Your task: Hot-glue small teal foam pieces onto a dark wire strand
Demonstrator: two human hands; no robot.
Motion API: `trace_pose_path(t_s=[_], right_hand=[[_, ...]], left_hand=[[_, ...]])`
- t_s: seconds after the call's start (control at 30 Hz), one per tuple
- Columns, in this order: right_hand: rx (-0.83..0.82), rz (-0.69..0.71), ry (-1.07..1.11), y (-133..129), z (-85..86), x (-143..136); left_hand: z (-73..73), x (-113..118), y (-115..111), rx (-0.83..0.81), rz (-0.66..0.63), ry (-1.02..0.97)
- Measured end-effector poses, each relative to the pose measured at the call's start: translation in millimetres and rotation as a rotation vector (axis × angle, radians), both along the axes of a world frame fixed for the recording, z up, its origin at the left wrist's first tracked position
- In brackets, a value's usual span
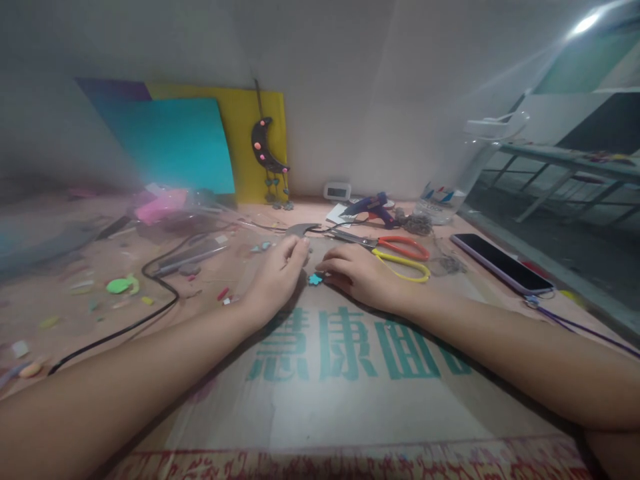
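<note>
A small turquoise flower-shaped piece [315,279] lies on the printed board [320,407] between my hands. My right hand [353,272] is beside it, fingers bent, with the fingertips at the edge of the piece; whether they grip it is unclear. My left hand [280,273] is closed just to the left, thumb and fingers pressed together, and what it holds is too small to make out. A grey curved blade-like object [299,230] shows right behind the left fingertips. Scissors [353,237] with one red and one yellow handle lie behind my right hand.
A blue glue gun [367,207], a small white display [337,191] and a clear container [437,203] are at the back. A phone [503,264] lies right. Black cable [163,287] and clay scraps cover the left. Coloured sheets [175,147] and a moon ornament [261,145] stand behind.
</note>
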State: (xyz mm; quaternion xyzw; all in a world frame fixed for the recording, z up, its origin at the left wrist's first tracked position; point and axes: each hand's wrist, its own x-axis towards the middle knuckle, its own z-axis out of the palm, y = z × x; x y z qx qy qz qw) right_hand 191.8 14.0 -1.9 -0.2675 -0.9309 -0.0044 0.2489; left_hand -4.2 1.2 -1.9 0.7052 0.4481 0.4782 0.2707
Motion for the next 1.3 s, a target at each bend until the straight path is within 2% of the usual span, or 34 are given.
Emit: trace_pose_path(t_s=[0.13,0.37,0.57,0.87,1.03,1.2,1.3], right_hand=[[0.010,-0.007,-0.011,0,1.8,-1],[-0.065,-0.116,0.059,-3,4.2,2],[0.003,0.060,-0.027,-1,1.5,4],[0.037,0.110,0.003,2,0.9,-2],[-0.021,0.010,0.094,-4,4.0,0],[-0.277,-0.228,0.296,-10,11.8,3],[-0.412,-0.299,0.373,-8,13.3,4]], left_hand=[[0.0,0,1,-0.033,-0.012,-0.045],[0.8,-1,2,-0.103,0.008,-0.113],[-2.5,-2,5,-0.124,-0.022,-0.118],[-4.8,-1,10,-0.107,-0.003,-0.090],[-0.8,-1,6,-0.143,-0.005,-0.118],[-4.8,0,6,-0.099,-0.008,-0.209],[-2.7,3,4,-0.183,-0.054,-0.052]])
